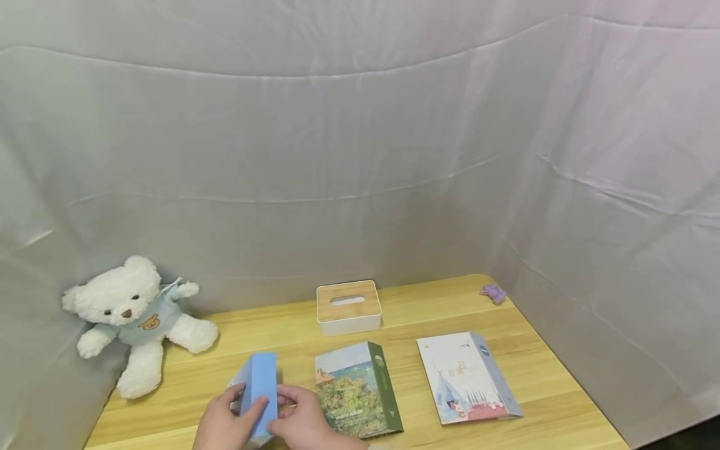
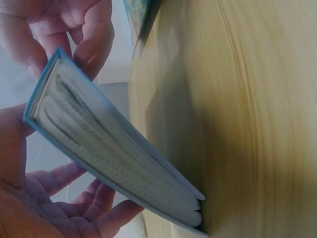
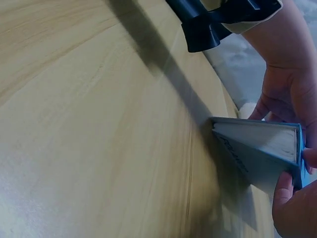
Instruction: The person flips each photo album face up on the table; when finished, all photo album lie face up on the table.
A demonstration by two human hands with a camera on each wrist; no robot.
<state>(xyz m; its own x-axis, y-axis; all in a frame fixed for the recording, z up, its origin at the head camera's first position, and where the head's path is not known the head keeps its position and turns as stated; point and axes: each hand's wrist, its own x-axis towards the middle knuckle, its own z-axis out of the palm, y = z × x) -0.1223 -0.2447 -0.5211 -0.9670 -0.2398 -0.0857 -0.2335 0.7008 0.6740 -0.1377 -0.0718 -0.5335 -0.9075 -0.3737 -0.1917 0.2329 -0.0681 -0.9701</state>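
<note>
Fingers (image 1: 232, 394) grip the blue book (image 1: 263, 375) from both sides

Leftmost, the left hand (image 1: 224, 422) has its thumb on the spine and its other fingers along the left cover, well apart from the bear (image 1: 139, 328). Should that thumb ease off, the left cover would probably drop away and let the leaves fan out. The blue book stands at the near left of the bench (image 1: 247, 328), spine up and fore edge down; whether that edge rests on the wood or hangs just above it, I cannot tell. Pushing down hard could crease the leaves, since their loose edges face the bench. To its right, the right hand (image 1: 306, 417) pinches the spine's right edge with curled fingers. So small a hold might slip and tip the book right, where the green album (image 1: 350, 390) lies near enough to be knocked. The white book (image 1: 454, 378), farther right, looks safe from such a fall.

As for looks, the left cover shows only in part. The spine is plain light blue. Between the covers the leaves are off-white, wavy and uneven. The right cover looks grayer, with dark lettering too blurred to read.
</note>
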